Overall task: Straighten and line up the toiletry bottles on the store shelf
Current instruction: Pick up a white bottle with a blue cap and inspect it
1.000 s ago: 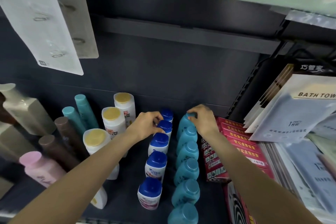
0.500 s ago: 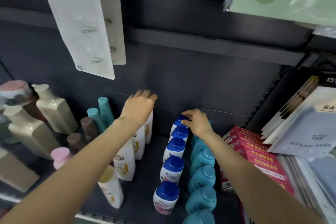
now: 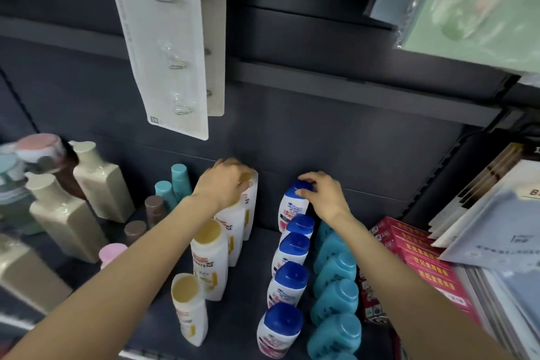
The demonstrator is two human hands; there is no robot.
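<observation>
The dark shelf (image 3: 251, 298) runs front to back under your arms, with its back panel (image 3: 336, 137) behind the rows. At far left stand the big beige square bottles (image 3: 62, 218). To the right lie stacked red boxes (image 3: 420, 260) and flat towel packs (image 3: 491, 231). A white card of hooks (image 3: 163, 47) hangs above.

Your task bottles sit in rows down the middle. The white bottles with gold caps (image 3: 209, 257) form a row running back to the panel. Your left hand (image 3: 226, 184) is curled over the top of the rearmost one, gripping it by the cap end. Well apart to the right, the white bottles with blue caps (image 3: 289, 280) make a second row. Your right hand (image 3: 324, 194) pinches the blue cap of its rearmost bottle, which stands a little out of line with the ones in front. Just beside that row, touching it in places, the teal bottles (image 3: 336, 298) line up under your right forearm. Slim teal and brown bottles (image 3: 163, 199) stand left of the gold-capped row, and a pink cap (image 3: 112, 253) shows beside your left forearm.
</observation>
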